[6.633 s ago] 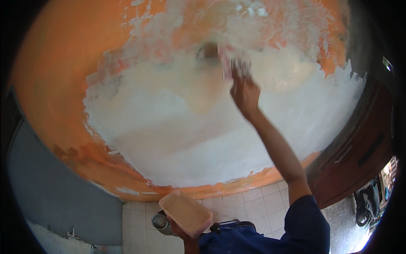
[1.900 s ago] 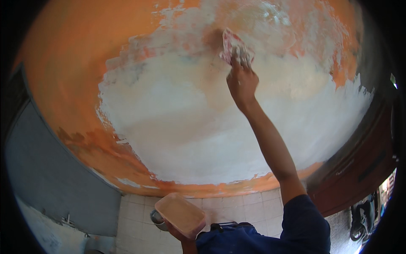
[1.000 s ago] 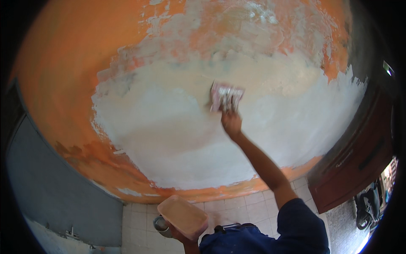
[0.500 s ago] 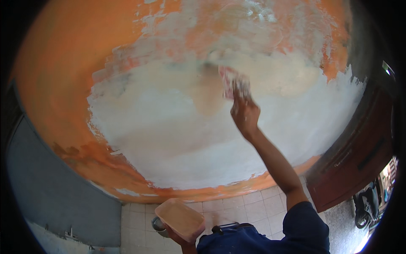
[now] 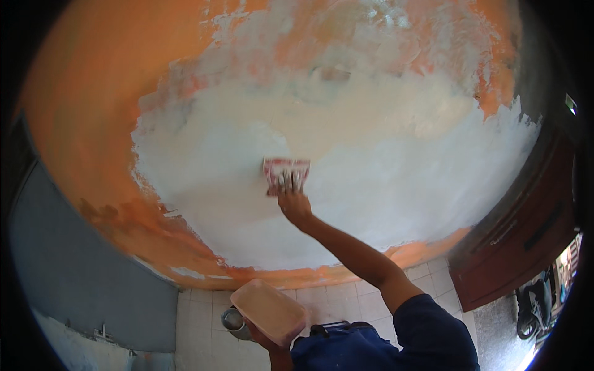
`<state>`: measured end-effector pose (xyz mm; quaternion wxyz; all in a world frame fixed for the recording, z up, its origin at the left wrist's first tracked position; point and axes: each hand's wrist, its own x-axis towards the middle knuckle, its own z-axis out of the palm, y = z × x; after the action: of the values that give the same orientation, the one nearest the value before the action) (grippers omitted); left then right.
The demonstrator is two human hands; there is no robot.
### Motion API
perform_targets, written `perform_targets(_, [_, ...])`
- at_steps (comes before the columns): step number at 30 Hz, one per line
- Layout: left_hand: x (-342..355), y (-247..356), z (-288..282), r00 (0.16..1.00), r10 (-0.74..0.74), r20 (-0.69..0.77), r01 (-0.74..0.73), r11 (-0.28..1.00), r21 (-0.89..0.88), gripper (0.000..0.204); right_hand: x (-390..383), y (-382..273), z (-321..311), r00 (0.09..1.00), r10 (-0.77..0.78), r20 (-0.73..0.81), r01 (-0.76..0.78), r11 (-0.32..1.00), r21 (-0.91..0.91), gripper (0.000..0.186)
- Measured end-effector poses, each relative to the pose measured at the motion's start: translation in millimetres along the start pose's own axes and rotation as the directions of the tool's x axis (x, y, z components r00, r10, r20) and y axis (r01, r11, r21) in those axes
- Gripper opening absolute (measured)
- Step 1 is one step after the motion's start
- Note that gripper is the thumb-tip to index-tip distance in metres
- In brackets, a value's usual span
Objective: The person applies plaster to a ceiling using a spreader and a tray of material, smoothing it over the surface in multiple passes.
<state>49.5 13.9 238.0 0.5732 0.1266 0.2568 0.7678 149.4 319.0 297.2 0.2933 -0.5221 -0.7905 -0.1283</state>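
My right hand (image 5: 296,203), its fingers smeared white, grips a flat reddish putty spreader (image 5: 287,165) smudged with putty. The spreader's blade meets the wall near the middle of a broad white and cream coat of putty (image 5: 383,179). Orange paint (image 5: 93,105) surrounds this coat, and pink-orange patches show through its upper part. Low at waist height, my left hand (image 5: 262,337) supports a rectangular plastic tub (image 5: 291,337) from its left side and below. Cream-coloured putty appears inside the tub. Part of the left hand is hidden by the tub.
A round metal-looking bucket (image 5: 234,320) stands on the pale tiled floor (image 5: 201,334), partly behind the tub. Grey panelling (image 5: 93,241) borders the left, with a tap (image 5: 103,334) below it. Dark red panelling (image 5: 516,247) is at the right, and a motorcycle (image 5: 532,309) beyond it.
My right hand has swept the spreader down and left across the putty coat, leaving a smoother surface above. The tub in my left hand has shifted slightly right and up.
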Motion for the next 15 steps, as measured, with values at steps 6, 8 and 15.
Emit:
perform_targets(6, [-8.0,11.4,2.1,0.995,-0.016,-0.097,-0.009,0.969,-0.245,0.053,-59.0,-5.6,-36.0,1.000,-0.026,-0.004,0.026,0.976,0.215,0.030])
perform_targets(8, [-12.6,15.6,0.0,0.991,0.034,-0.126,-0.058,0.979,-0.196,0.054,-27.5,21.2,-75.9,0.939,0.006,-0.343,0.017,0.998,0.064,0.030])
perform_targets(15, [-10.9,12.1,-1.7,0.988,0.131,-0.079,-0.134,0.991,-0.022,0.055,82.6,124.5,-200.1,0.611,-0.071,-0.788,-0.194,0.952,-0.237,0.043])
